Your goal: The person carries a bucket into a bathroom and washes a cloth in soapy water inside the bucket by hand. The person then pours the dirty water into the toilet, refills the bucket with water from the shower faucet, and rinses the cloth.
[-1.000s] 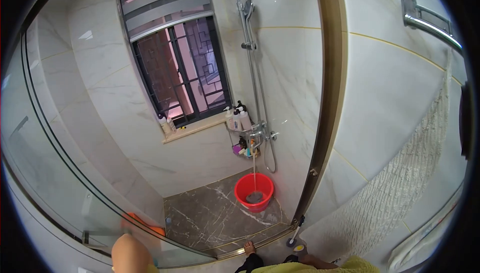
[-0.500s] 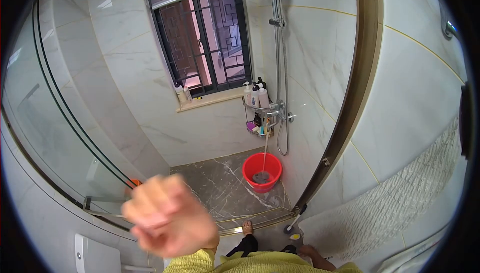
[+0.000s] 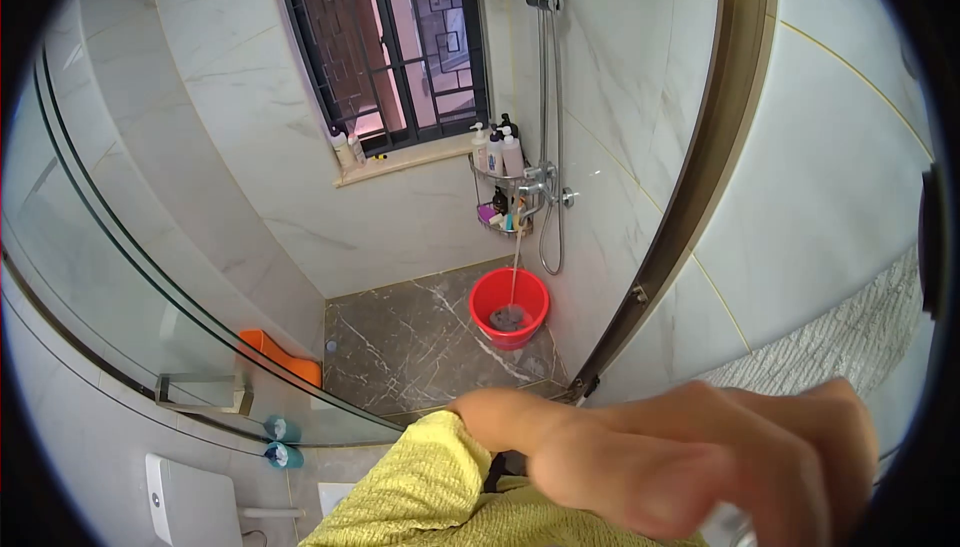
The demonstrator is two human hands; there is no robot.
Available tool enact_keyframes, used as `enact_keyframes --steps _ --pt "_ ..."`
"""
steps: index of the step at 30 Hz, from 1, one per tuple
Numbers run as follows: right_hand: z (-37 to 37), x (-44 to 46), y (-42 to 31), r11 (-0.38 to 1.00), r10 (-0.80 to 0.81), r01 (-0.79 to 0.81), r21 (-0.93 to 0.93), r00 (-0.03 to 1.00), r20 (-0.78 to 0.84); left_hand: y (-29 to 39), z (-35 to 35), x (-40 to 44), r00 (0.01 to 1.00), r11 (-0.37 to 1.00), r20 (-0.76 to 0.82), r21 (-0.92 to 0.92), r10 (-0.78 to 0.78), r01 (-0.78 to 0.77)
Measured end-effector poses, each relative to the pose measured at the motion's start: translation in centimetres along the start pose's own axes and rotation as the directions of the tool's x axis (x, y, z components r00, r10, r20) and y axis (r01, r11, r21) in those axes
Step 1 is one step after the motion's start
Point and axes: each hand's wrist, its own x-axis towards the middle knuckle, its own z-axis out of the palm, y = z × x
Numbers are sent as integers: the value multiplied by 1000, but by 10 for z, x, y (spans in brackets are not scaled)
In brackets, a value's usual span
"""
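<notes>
From the yellow sleeve [image 3: 435, 467], my left hand [image 3: 625, 467] reaches across my body toward the lower right, close to the camera and blurred. My right hand [image 3: 815, 427] appears beside it at the lower right, the two overlapping. Their fingers are smeared and cropped, so I cannot make out what either holds. Beyond them, a red bucket [image 3: 509, 337] stands on the dark marbled shower floor [image 3: 400, 337]. Water runs into it from the tap [image 3: 540, 183], and something grey lies inside.
A glass door with a metal handle [image 3: 205, 409] curves along the left. Behind it is an orange object [image 3: 280, 359]. A white toilet cistern [image 3: 190, 502] stands lower left. Bottles [image 3: 496, 154] fill a corner rack. White textured fabric [image 3: 840, 332] hangs right.
My left hand has moved from the lower centre-left across to the lower right. My right hand has come up larger beside it. The view has shifted, with the bucket higher in it.
</notes>
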Motion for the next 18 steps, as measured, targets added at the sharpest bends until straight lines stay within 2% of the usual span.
enact_keyframes --steps 5,8,10,11,13,14,16,17,18 --pt "2 -13 -7 999 34 -34 38 999 -6 -45 9 14 997 908 58 -414 -43 63" --pt "4 -17 -5 998 54 -54 46 999 -4 -62 18 20 994 834 76 -541 -75 105" --pt "6 -22 -1 997 63 -62 53 998 -7 -68 32 19 986 754 -2 -644 -169 128" --pt "6 -23 1 996 68 -67 58 998 -7 -69 39 19 983 754 -82 -653 -165 72" --pt "8 -26 3 995 70 -69 68 998 -8 -68 40 16 993 859 -94 -512 -67 9" --pt "9 -27 4 995 71 -70 77 997 -12 -66 34 13 1000 935 -7 -354 16 -18" --pt "10 -33 6 992 74 -71 101 997 -24 -69 24 -3 989 974 58 -178 -134 142" --pt "10 -36 7 991 77 -72 116 997 -31 -73 19 -16 939 923 25 -174 -344 343" --pt "12 -41 9 989 81 -75 127 996 -37 -77 14 -30 843 830 -4 -179 -538 529"
